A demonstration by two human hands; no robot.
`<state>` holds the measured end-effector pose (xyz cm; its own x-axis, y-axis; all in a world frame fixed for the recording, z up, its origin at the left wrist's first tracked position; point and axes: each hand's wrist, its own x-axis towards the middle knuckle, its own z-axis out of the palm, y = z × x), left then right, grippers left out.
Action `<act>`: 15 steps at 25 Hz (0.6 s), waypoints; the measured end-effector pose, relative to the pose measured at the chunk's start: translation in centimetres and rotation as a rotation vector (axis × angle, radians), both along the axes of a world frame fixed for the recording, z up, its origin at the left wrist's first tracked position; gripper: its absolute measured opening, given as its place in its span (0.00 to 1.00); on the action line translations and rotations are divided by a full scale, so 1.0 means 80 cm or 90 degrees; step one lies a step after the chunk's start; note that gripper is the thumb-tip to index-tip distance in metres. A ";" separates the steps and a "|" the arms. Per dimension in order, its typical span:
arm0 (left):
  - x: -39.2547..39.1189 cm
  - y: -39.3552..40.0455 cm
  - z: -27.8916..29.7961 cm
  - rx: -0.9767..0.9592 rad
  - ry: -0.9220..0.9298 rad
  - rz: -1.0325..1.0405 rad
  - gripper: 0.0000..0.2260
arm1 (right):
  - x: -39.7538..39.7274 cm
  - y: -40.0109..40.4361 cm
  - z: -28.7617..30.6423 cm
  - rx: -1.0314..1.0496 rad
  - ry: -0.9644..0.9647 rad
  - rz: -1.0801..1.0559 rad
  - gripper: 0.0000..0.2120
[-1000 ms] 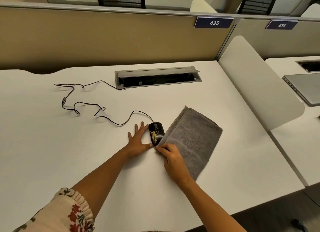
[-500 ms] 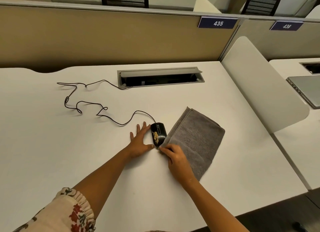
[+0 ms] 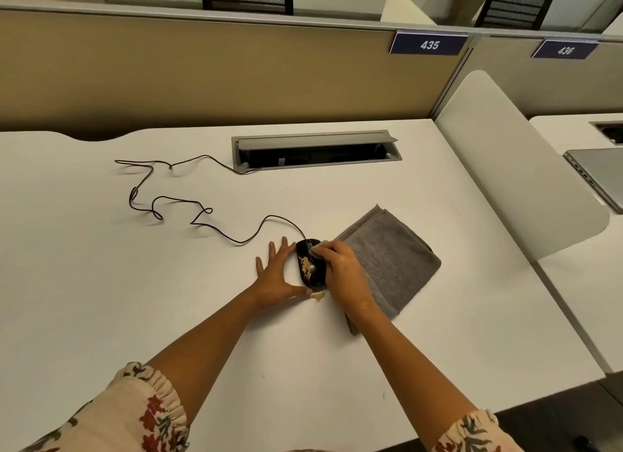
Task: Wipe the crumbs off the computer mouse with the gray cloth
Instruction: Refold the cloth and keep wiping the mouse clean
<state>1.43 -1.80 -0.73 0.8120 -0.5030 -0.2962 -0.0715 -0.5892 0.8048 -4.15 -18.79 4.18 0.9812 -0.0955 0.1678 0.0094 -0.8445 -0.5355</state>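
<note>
White desk point(image 3: 101, 300): right hand point(image 3: 340, 269) presses gray cloth point(image 3: 387, 262) onto mouse point(image 3: 308, 266)

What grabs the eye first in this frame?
The black computer mouse at mid-desk, tan crumbs on its back, and a few more crumbs on the desk just below it. The left hand lies flat against its left side, while the right hand pinches a corner of the gray cloth onto its top. The rest of the cloth lies folded to the right.
</note>
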 end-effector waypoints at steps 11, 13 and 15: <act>0.002 -0.002 -0.007 0.005 -0.009 0.004 0.50 | -0.029 0.011 -0.001 -0.034 0.017 0.075 0.16; 0.002 -0.001 -0.006 0.002 -0.010 -0.003 0.50 | -0.034 0.010 0.002 -0.004 0.012 0.061 0.15; 0.002 0.001 -0.004 -0.002 -0.011 -0.007 0.48 | -0.027 0.008 0.005 0.032 0.002 0.021 0.13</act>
<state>1.63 -1.70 -1.05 0.8111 -0.5133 -0.2803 -0.0918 -0.5851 0.8057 -6.33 -18.18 4.59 0.9845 -0.0709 0.1606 0.0354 -0.8159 -0.5771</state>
